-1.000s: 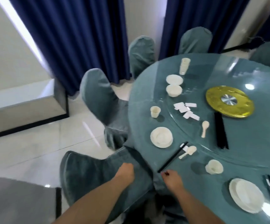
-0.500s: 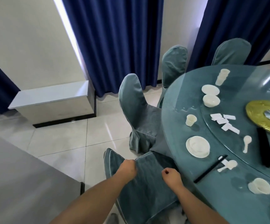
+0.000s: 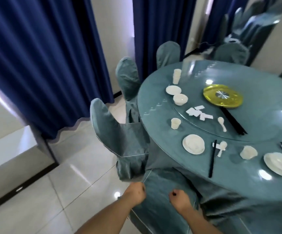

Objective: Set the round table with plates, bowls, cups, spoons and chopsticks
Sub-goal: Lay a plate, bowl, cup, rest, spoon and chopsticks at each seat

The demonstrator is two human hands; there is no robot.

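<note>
My left hand [image 3: 135, 191] and right hand [image 3: 179, 199] clench the chair cover [image 3: 158, 186]; tugging it risks jolting the round table [image 3: 248, 179], scattering chopsticks [image 3: 212, 159].

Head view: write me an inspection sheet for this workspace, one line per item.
Surface: round table under teal cloth and glass; gold turntable hub mid-table.
Job's things: near plate, chopsticks and spoon beside it, cup; second plate and cup to the right. Spare stacked cups, bowl, spoon and chopsticks on the turntable.
Clutter: white cards scattered on the turntable.
Grippers: left hand and right hand grip the nearest chair's cover.
Cables: nothing seen.
Surroundings: covered chairs, blue curtains, tiled floor.
</note>
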